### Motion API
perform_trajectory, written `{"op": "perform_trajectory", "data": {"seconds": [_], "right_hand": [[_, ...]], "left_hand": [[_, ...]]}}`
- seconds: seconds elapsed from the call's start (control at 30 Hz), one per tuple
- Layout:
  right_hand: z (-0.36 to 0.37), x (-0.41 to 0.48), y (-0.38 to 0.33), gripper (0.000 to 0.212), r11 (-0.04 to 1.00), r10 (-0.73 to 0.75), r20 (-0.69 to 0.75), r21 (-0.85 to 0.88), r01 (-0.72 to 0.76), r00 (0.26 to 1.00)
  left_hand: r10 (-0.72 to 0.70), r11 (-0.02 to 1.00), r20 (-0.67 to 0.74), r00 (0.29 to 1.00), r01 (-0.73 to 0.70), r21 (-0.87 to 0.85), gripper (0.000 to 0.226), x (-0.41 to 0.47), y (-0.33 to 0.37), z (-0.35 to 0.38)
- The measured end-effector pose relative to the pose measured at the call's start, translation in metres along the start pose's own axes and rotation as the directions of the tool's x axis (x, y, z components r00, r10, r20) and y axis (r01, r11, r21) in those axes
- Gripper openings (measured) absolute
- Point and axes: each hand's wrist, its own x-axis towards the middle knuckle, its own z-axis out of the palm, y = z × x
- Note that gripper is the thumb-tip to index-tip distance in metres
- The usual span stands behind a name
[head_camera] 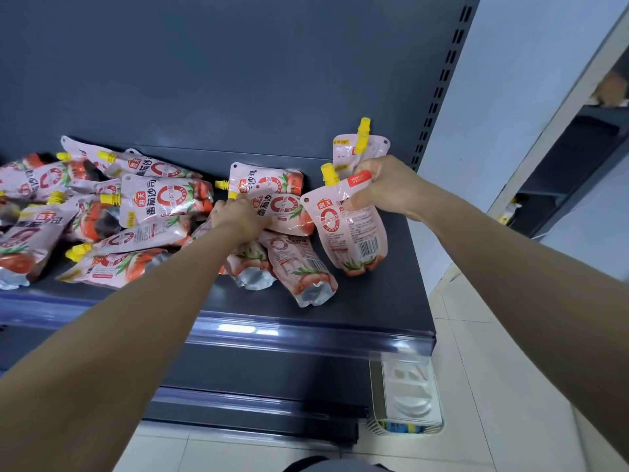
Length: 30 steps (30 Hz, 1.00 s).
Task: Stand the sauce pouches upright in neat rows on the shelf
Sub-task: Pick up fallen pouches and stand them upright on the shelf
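Several pink tomato sauce pouches with yellow spouts lie jumbled in a pile across the left and middle of the dark shelf. One pouch stands upright at the back right against the shelf's back panel. My right hand grips the top corner of another pouch, which stands nearly upright in front of it, back label facing me. My left hand holds a lying pouch in the middle of the shelf, fingers curled on its top edge near the spout.
A slotted upright post bounds the shelf on the right. A shiny price rail runs along the front edge. Lower shelves lie below, with a white plastic tray at the lower right. Pale floor tiles and another rack sit to the right.
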Motion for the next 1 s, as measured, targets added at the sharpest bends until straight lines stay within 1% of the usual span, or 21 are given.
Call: {"op": "perform_trajectory", "data": {"seconds": [0.1,0.2,0.27,0.33,0.4,0.43,0.47,0.53,0.57,0.63,0.67,0.7,0.77,0.8,0.87,0.93,0.97,1.0], "right_hand": [[-0.001,0.001,-0.001,0.035,1.000,-0.001,-0.002,-0.010,0.001,1.000],[-0.003,0.001,0.001,0.033,0.999,-0.001,-0.009,-0.032,0.001,1.000],[-0.005,0.002,0.003,0.028,0.998,0.025,-0.013,-0.057,-0.026,1.000],[-0.007,0.002,0.006,0.024,0.997,0.044,-0.017,-0.057,-0.045,0.999],[-0.010,0.001,0.009,0.024,0.997,0.050,-0.025,-0.061,-0.052,0.998],[-0.012,0.001,0.010,0.026,0.996,0.057,-0.026,-0.074,-0.058,0.998],[-0.014,0.000,0.011,0.032,0.993,0.068,-0.024,-0.092,-0.069,0.997],[-0.019,0.000,0.012,0.042,0.987,0.092,-0.036,-0.130,-0.096,0.995],[-0.022,-0.001,0.013,0.042,0.982,0.096,-0.048,-0.156,-0.102,0.994],[-0.027,-0.004,0.015,0.030,0.974,0.080,-0.085,-0.206,-0.096,0.993],[-0.029,-0.006,0.016,0.023,0.975,0.063,-0.109,-0.206,-0.085,0.992],[-0.030,-0.008,0.016,0.023,0.980,0.053,-0.133,-0.182,-0.077,0.990],[-0.031,-0.011,0.016,0.033,0.991,0.071,-0.144,-0.105,-0.087,0.987],[-0.031,-0.013,0.015,0.038,0.990,0.092,-0.120,-0.097,-0.104,0.988],[-0.034,-0.016,0.012,0.045,0.985,0.150,0.002,-0.090,-0.149,0.989],[-0.039,-0.019,0.009,0.040,0.977,0.204,0.168,0.033,-0.212,0.964],[-0.041,-0.021,0.007,0.036,0.971,0.209,0.220,0.072,-0.230,0.953],[-0.041,-0.022,0.006,0.035,0.972,0.206,0.242,0.064,-0.227,0.948]], "left_hand": [[-0.052,0.998,0.055,0.997,0.053,-0.020,0.080,0.006,0.007,0.001],[-0.160,0.986,-0.006,0.987,0.159,-0.053,0.087,0.010,0.013,0.000],[-0.237,0.958,-0.009,0.972,0.232,-0.167,0.086,0.016,0.013,-0.003],[-0.274,0.906,0.019,0.962,0.264,-0.329,0.077,0.022,0.011,-0.006],[-0.270,0.856,0.013,0.963,0.247,-0.455,0.058,0.024,0.011,-0.007],[-0.265,0.832,0.004,0.964,0.231,-0.505,0.048,0.024,0.011,-0.008],[-0.263,0.813,0.001,0.965,0.222,-0.538,0.042,0.023,0.012,-0.009],[-0.263,0.792,0.006,0.965,0.220,-0.570,0.040,0.021,0.014,-0.012],[-0.267,0.778,0.012,0.964,0.223,-0.587,0.040,0.020,0.014,-0.013],[-0.268,0.742,0.027,0.963,0.224,-0.631,0.044,0.019,0.014,-0.016],[-0.259,0.731,0.031,0.966,0.216,-0.647,0.044,0.018,0.014,-0.018],[-0.245,0.723,0.028,0.969,0.202,-0.660,0.043,0.016,0.014,-0.019],[-0.220,0.712,0.012,0.975,0.169,-0.681,0.035,0.012,0.016,-0.022],[-0.203,0.708,-0.002,0.979,0.145,-0.691,0.029,0.010,0.018,-0.024],[-0.158,0.697,-0.026,0.987,0.093,-0.711,0.019,0.005,0.025,-0.027],[-0.112,0.690,-0.044,0.993,0.046,-0.723,0.016,0.000,0.031,-0.030],[-0.091,0.684,-0.048,0.995,0.028,-0.729,0.015,-0.002,0.034,-0.031],[-0.077,0.678,-0.051,0.996,0.014,-0.735,0.014,-0.005,0.037,-0.032]]}}
